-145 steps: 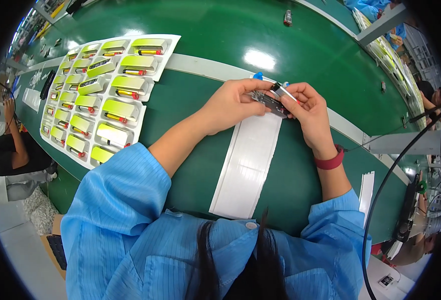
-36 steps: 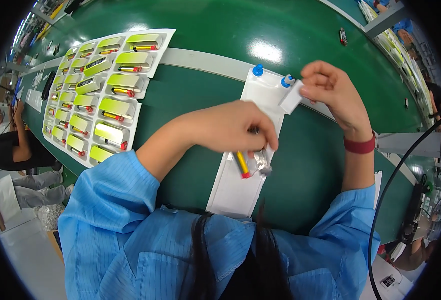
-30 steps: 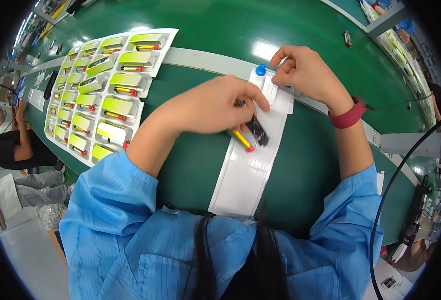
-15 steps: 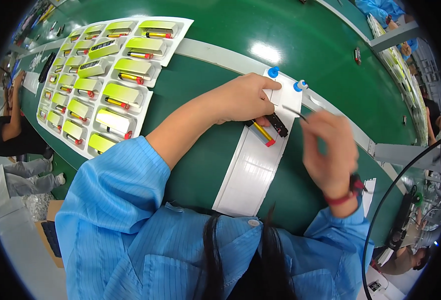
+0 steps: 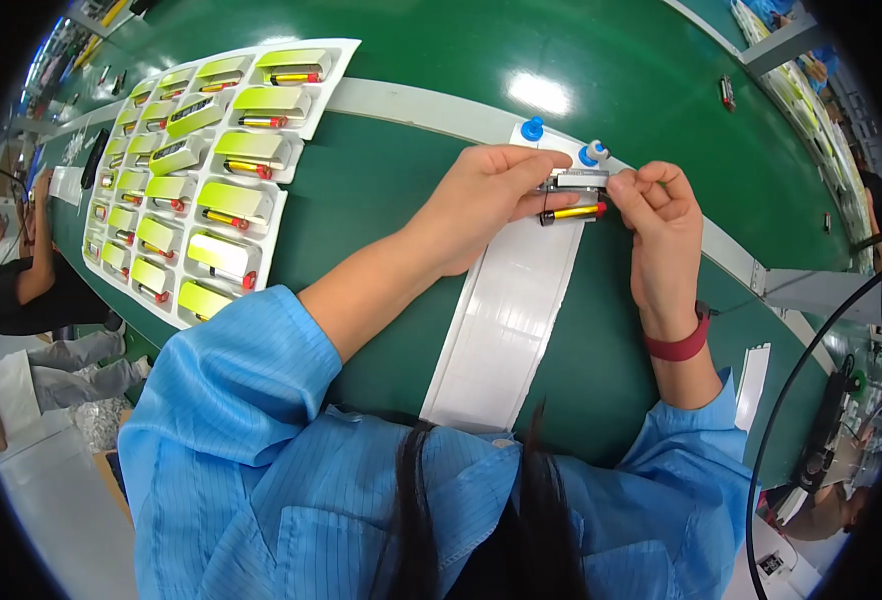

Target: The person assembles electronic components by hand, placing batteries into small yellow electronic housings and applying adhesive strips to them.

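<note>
Assembly step: left hand [image 5: 486,195] and right hand [image 5: 656,215] are both pinching the small yellow-and-grey cylindrical part [image 5: 573,198] above the white strip [image 5: 506,320] (green worktop [image 5: 381,180]). Next move likely needs fine fingertip alignment.

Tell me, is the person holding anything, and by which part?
Yes. Both hands hold a small yellow cylinder part with a red tip: the left hand pinches its left end, the right hand its red-tipped right end.

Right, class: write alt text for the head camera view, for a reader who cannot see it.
Two bare hands, left hand and right hand, hold a small yellow cylindrical part with a red tip above a white mat on a green table. A white tray of yellow-green parts lies to the left.
</note>
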`<control>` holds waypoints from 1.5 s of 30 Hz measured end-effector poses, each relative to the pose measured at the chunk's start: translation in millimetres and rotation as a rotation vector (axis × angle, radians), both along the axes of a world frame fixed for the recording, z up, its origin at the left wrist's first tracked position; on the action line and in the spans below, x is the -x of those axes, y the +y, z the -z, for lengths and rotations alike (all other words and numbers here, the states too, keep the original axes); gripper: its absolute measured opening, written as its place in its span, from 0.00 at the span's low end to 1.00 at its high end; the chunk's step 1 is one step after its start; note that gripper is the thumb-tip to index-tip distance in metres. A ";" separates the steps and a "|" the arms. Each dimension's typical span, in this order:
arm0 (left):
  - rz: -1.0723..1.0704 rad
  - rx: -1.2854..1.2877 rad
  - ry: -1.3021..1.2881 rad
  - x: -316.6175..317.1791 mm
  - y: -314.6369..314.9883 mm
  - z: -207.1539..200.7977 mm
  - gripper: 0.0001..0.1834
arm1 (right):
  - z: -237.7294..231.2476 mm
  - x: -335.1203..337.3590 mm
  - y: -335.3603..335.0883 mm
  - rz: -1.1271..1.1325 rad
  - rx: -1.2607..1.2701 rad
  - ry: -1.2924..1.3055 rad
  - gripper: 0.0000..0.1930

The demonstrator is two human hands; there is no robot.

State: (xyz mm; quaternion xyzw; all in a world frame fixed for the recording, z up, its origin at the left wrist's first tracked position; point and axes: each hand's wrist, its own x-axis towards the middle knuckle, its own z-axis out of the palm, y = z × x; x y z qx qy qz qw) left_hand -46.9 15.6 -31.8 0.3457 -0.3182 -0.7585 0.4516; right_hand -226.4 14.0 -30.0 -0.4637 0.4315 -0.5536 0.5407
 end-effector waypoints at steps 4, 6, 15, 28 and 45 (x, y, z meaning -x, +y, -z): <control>0.000 -0.016 0.014 0.3 -0.4 0.5 0.17 | 4.6 -6.1 0.9 0.007 0.017 0.020 0.10; 0.000 -0.003 0.012 1.2 -0.1 -0.3 0.17 | 5.7 -6.8 -0.1 0.031 0.042 0.061 0.10; 0.001 0.031 -0.042 0.1 0.7 1.4 0.17 | 5.1 -2.1 -2.8 -0.015 -0.017 0.122 0.09; -0.042 0.184 -0.233 3.2 4.6 8.7 0.15 | 3.1 -6.2 4.8 0.032 0.117 0.211 0.09; -0.143 0.265 -0.221 8.1 11.8 7.7 0.14 | -7.7 -12.9 1.2 0.166 0.209 0.430 0.13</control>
